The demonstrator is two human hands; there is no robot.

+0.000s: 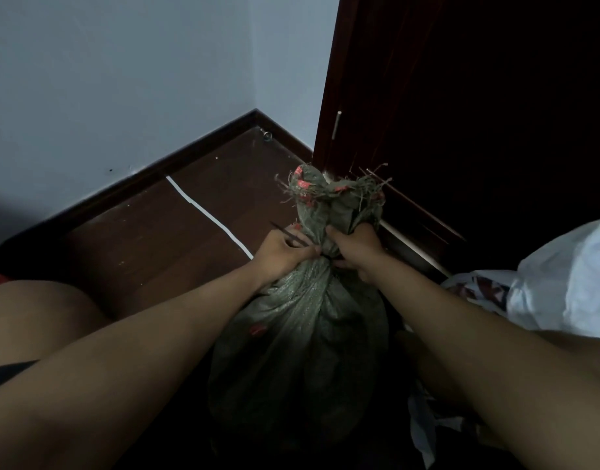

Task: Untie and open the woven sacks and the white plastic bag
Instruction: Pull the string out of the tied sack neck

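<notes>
- On the wooden floor (149,239) stands a green woven sack (302,334), neck tied.
- Left hand (285,251) pinches the tie; right hand (358,251) grips the neck.
- White plastic bag (570,276) lies right.

A dark brown wooden floor (149,239) occupied the left and centre of the view. A pale blue-grey wall (105,79) met the floor at a dark baseboard (176,157), and the two wall planes formed a corner at the upper centre. A thin white strip (207,215) lay flat on the floor, running diagonally away from the baseboard. A small, clear, rounded object (267,135) rested on the floor near the corner; its identity could not be determined. A dark reddish-brown door (461,113) stood at the right, with a short pale bar (336,124) fixed close to its left edge.
</notes>
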